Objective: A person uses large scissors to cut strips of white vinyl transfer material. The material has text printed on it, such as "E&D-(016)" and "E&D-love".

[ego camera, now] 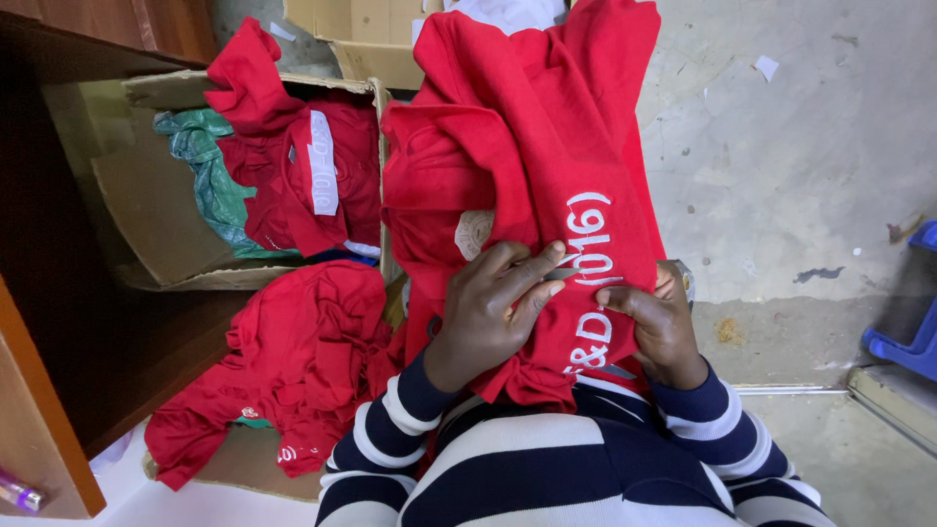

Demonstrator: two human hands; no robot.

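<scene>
Two hands on a red shirt

The left hand [488,312] pinches a small metal tool [564,274] against the red shirt [527,146]; the right hand [659,327] grips the shirt's edge just beside it.

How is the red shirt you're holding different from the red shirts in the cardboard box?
The held red shirt is stretched out flat across the lap, gripped by the left hand and right hand; the shirts in the box lie bunched and crumpled, untouched. The held one shows long white stitched lettering; the boxed ones show only a short strip. Both are the same bright red with white stitching.
</scene>
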